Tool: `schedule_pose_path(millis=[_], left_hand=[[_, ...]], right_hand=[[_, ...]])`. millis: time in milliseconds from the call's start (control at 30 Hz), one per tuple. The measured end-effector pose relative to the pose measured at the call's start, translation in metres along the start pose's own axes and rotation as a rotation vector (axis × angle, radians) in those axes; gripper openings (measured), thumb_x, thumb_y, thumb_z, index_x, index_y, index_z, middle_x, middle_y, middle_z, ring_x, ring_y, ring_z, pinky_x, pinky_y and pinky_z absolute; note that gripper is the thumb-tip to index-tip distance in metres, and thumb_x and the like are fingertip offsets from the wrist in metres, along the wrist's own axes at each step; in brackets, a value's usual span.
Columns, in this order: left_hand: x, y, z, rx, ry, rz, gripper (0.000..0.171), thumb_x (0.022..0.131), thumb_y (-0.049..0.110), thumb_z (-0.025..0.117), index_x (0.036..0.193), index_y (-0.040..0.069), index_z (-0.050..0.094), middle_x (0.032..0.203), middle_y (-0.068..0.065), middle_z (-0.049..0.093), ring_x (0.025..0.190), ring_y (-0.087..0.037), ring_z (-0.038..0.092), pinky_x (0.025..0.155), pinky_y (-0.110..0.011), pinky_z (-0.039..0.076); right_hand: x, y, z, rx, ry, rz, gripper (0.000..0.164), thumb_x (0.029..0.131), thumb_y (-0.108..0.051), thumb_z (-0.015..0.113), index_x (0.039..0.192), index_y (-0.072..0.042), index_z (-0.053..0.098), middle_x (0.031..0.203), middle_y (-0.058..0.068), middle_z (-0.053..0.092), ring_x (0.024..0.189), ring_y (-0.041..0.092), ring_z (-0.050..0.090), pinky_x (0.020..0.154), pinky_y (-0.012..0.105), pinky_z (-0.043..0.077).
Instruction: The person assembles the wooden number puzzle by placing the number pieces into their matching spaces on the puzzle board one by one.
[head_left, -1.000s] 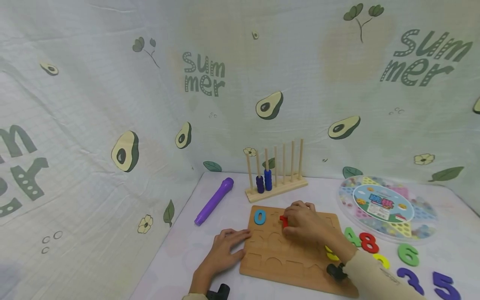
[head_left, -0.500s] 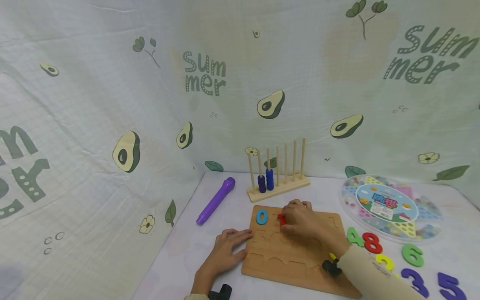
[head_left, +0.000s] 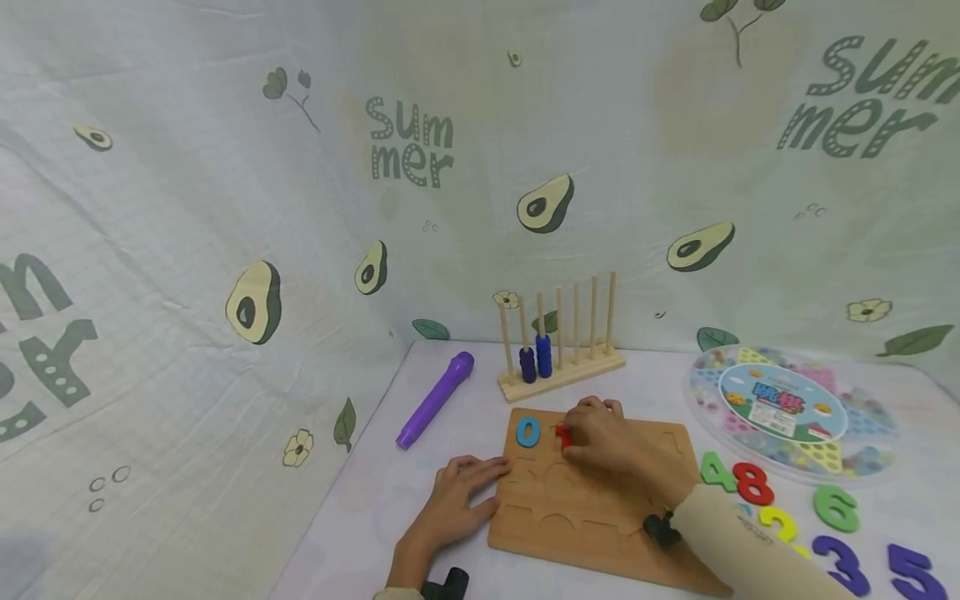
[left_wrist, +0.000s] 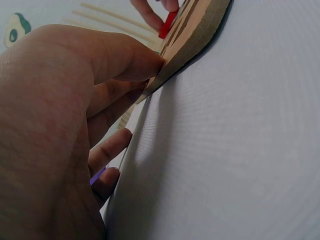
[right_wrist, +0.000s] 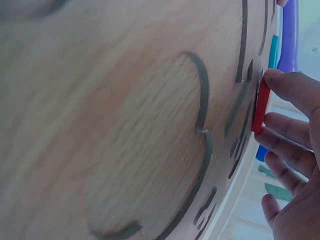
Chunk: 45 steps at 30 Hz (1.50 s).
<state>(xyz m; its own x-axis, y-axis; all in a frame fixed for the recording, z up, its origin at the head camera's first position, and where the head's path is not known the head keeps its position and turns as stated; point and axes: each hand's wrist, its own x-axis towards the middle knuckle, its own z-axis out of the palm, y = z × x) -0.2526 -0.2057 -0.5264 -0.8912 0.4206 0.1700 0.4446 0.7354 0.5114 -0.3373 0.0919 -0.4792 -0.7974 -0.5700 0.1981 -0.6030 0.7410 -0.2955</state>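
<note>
In the head view a wooden number board (head_left: 585, 492) lies on the table, with a blue 0 (head_left: 528, 432) in its top left corner. My right hand (head_left: 607, 437) pinches a red number piece (head_left: 564, 437) over the board's top row, just right of the 0, and covers part of it. From the right wrist view, thumb and fingertips hold this red piece (right_wrist: 262, 102) by its edges, close to the board face. My left hand (head_left: 459, 500) rests at the board's left edge, its fingers extended. The left wrist view shows the thumb and fingertips touching that edge (left_wrist: 192, 45).
Right of the board lie loose numbers, among them a green 4 (head_left: 718, 472), red 8 (head_left: 753, 483), green 6 (head_left: 836, 508) and purple 5 (head_left: 917, 572). Behind stand a peg rack (head_left: 562, 379) with blue beads and a round game box (head_left: 787, 412). A purple stick (head_left: 435, 400) lies left.
My right hand has shifted slightly left over the board with the red piece, nearer the 0. My left hand stays at the edge. The head view has turned slightly.
</note>
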Motion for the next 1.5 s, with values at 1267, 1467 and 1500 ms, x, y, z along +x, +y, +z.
schedule_pose_path(millis=[1267, 1467, 1500], left_hand=[[-0.002, 0.004, 0.000, 0.007, 0.041, 0.048, 0.049, 0.094, 0.029, 0.063, 0.143, 0.031, 0.057, 0.148, 0.013, 0.051, 0.129, -0.024, 0.040, 0.098, -0.053, 0.030], [-0.005, 0.001, 0.002, 0.019, 0.065, 0.074, 0.048, 0.094, 0.027, 0.064, 0.142, 0.027, 0.059, 0.147, 0.011, 0.052, 0.128, -0.025, 0.041, 0.096, -0.053, 0.031], [-0.005, 0.000, 0.002, 0.019, 0.070, 0.079, 0.048, 0.094, 0.027, 0.064, 0.142, 0.027, 0.059, 0.147, 0.010, 0.052, 0.128, -0.026, 0.041, 0.095, -0.054, 0.031]], right_hand=[[-0.056, -0.011, -0.034, -0.072, 0.089, -0.083, 0.019, 0.091, -0.025, 0.073, 0.108, -0.015, 0.074, 0.111, -0.001, 0.070, 0.114, 0.029, 0.054, 0.095, 0.062, 0.033], [-0.074, -0.013, -0.040, -0.028, 0.091, -0.075, 0.020, 0.091, -0.025, 0.075, 0.108, -0.014, 0.074, 0.110, -0.001, 0.070, 0.113, 0.029, 0.055, 0.096, 0.061, 0.034], [-0.077, -0.013, -0.040, -0.028, 0.094, -0.072, 0.020, 0.090, -0.025, 0.075, 0.107, -0.014, 0.074, 0.109, -0.001, 0.069, 0.113, 0.029, 0.055, 0.095, 0.061, 0.035]])
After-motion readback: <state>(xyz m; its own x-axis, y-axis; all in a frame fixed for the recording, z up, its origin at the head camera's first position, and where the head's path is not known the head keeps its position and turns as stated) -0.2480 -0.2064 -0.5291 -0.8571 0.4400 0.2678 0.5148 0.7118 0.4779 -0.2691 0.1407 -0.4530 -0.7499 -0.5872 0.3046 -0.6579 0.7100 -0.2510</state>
